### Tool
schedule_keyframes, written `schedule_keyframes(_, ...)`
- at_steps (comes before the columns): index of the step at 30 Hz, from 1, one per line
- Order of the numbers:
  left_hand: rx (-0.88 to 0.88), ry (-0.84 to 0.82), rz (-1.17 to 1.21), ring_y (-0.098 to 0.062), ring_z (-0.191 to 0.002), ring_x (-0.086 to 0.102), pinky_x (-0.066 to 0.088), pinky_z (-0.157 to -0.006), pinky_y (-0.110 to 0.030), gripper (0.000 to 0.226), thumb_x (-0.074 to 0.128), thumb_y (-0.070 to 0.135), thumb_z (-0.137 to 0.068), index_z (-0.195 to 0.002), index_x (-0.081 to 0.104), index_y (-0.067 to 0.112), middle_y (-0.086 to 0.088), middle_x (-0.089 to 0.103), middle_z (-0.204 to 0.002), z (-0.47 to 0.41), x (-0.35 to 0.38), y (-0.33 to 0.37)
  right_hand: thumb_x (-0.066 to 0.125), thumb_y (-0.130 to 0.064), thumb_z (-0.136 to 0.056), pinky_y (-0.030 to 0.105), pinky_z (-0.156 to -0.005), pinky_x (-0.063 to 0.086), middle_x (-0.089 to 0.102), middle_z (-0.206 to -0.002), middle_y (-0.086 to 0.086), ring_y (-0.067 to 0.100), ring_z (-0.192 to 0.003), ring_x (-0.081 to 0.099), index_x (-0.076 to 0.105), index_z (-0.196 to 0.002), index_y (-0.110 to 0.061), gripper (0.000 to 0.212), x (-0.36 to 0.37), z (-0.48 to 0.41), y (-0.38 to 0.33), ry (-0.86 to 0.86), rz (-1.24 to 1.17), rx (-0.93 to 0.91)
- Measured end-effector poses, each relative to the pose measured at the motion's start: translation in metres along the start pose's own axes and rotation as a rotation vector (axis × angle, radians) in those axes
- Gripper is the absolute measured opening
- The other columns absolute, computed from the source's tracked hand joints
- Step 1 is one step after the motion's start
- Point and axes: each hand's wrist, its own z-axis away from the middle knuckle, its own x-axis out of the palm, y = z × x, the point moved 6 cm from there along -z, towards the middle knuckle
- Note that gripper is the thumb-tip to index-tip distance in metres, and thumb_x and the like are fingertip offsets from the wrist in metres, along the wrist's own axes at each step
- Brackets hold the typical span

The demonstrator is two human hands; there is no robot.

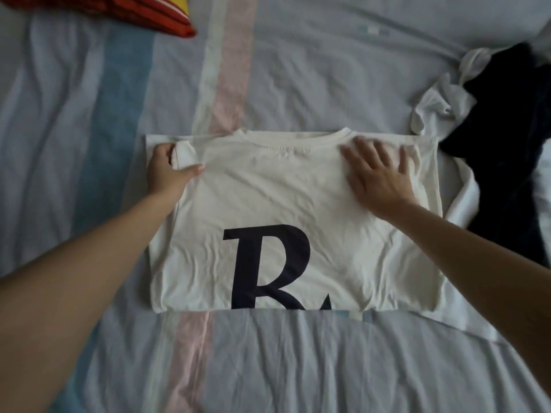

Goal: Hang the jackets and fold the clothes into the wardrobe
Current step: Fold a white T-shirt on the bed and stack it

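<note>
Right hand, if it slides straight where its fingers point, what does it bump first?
The right hand lies flat on the white T-shirt. Sliding straight on, it would probably cross the shirt's collar first, then only bedsheet; nothing else seems to lie that way.

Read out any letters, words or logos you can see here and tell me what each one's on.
"R": one large dark navy capital letter printed on the cream-white cotton T-shirt; its foot is cut off at the shirt's near folded edge.
No readable text on the red, orange and yellow striped cloth, the dark navy garment or the pastel-striped bedsheet.
</note>
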Motion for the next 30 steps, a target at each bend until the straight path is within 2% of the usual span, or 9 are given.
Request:
schedule_keyframes(2, 0.010, -0.025, -0.010, -0.013, -0.099, 0.051, 0.038, -0.082, -0.017, 0.058, 0.081, 0.007, -0.071, -0.120, 0.051, -0.002, -0.007, 0.058, -0.115, 0.004, -0.002, 0.000, 0.019, -0.056, -0.098, 0.057, -0.113, -0.006, -0.008, -0.161, -0.009, 0.024, -0.148, -0.003, -0.002, -0.150, -0.041, 0.059, 0.021, 0.015, 0.015, -0.134, -0.019, 0.199)
schedule_keyframes(6, -0.042, 0.067, 0.000, -0.022, -0.109, 0.055, 0.036, -0.080, -0.014, 0.055, 0.076, 0.010, -0.076, -0.123, 0.048, 0.000, -0.012, 0.057, -0.125, 0.020, 0.000, 0.011, 0.026, -0.050, -0.098, 0.054, -0.116, -0.008, -0.011, -0.161, 0.004, 0.027, -0.148, -0.005, -0.004, -0.153, -0.028, 0.066, 0.023, 0.050, 0.015, -0.051, -0.150, 0.570)
schedule_keyframes(9, -0.068, 0.138, 0.000, -0.024, -0.117, 0.053, 0.041, -0.094, -0.024, 0.056, 0.071, 0.017, -0.082, -0.129, 0.044, 0.003, -0.010, 0.053, -0.131, 0.046, 0.001, 0.003, 0.038, -0.041, -0.096, 0.047, -0.116, -0.005, 0.005, -0.160, 0.012, 0.028, -0.147, 0.007, 0.009, -0.153, -0.018, 0.068, 0.020, 0.085, 0.004, 0.089, -0.239, 0.620)
schedule_keyframes(11, -0.031, 0.124, -0.071, -0.025, -0.121, 0.050, 0.041, -0.100, -0.031, 0.055, 0.066, 0.020, -0.086, -0.133, 0.042, 0.003, -0.011, 0.050, -0.135, 0.072, 0.002, -0.009, 0.047, -0.035, -0.093, 0.044, -0.116, 0.009, 0.022, -0.155, 0.015, 0.030, -0.142, 0.022, 0.023, -0.149, -0.013, 0.064, 0.020, 0.128, 0.009, 0.179, -0.303, 0.713)
schedule_keyframes(14, 0.015, 0.141, -0.124, -0.023, -0.118, 0.050, 0.040, -0.098, -0.028, 0.053, 0.064, 0.022, -0.087, -0.132, 0.043, 0.004, -0.011, 0.049, -0.133, 0.115, -0.008, -0.026, 0.053, -0.030, -0.090, 0.046, -0.106, 0.024, 0.040, -0.138, 0.019, 0.035, -0.127, 0.038, 0.036, -0.141, -0.009, 0.058, 0.023, 0.195, 0.023, 0.179, -0.255, 0.875)
schedule_keyframes(18, -0.062, 0.196, -0.166, -0.025, -0.102, 0.055, 0.041, -0.088, -0.032, 0.046, 0.064, 0.025, -0.086, -0.123, 0.048, 0.003, -0.015, 0.055, -0.119, 0.154, -0.029, -0.054, 0.054, -0.027, -0.092, 0.041, -0.102, 0.024, 0.053, -0.126, 0.014, 0.032, -0.122, 0.041, 0.047, -0.128, -0.011, 0.041, 0.029, 0.243, 0.049, 0.094, -0.384, 1.097)
schedule_keyframes(21, -0.226, 0.230, -0.234, -0.034, -0.105, 0.058, 0.042, -0.086, -0.039, 0.047, 0.065, 0.033, -0.085, -0.119, 0.051, 0.003, -0.017, 0.060, -0.119, 0.189, -0.045, -0.082, 0.052, -0.021, -0.094, 0.034, -0.094, 0.033, 0.056, -0.120, 0.012, 0.029, -0.114, 0.047, 0.055, -0.117, -0.005, 0.028, 0.023, 0.256, 0.054, 0.182, -0.558, 1.065)
schedule_keyframes(26, -0.349, 0.206, -0.332, -0.040, -0.106, 0.056, 0.038, -0.090, -0.039, 0.050, 0.060, 0.044, -0.087, -0.108, 0.057, -0.001, -0.024, 0.061, -0.115, 0.232, -0.049, -0.101, 0.053, -0.019, -0.094, 0.028, -0.081, 0.037, 0.063, -0.108, 0.014, 0.027, -0.097, 0.057, 0.064, -0.104, 0.002, 0.026, 0.005, 0.248, 0.043, 0.349, -0.482, 0.857)
schedule_keyframes(30, -0.440, 0.271, -0.345, -0.038, -0.127, 0.038, 0.030, -0.099, -0.036, 0.047, 0.060, 0.039, -0.089, -0.112, 0.061, -0.002, -0.027, 0.048, -0.131, 0.240, -0.045, -0.098, 0.048, -0.020, -0.098, 0.025, -0.066, 0.040, 0.057, -0.080, 0.003, 0.013, -0.071, 0.050, 0.057, -0.088, -0.012, 0.017, 0.019, 0.248, 0.034, 0.327, -0.918, 0.983)
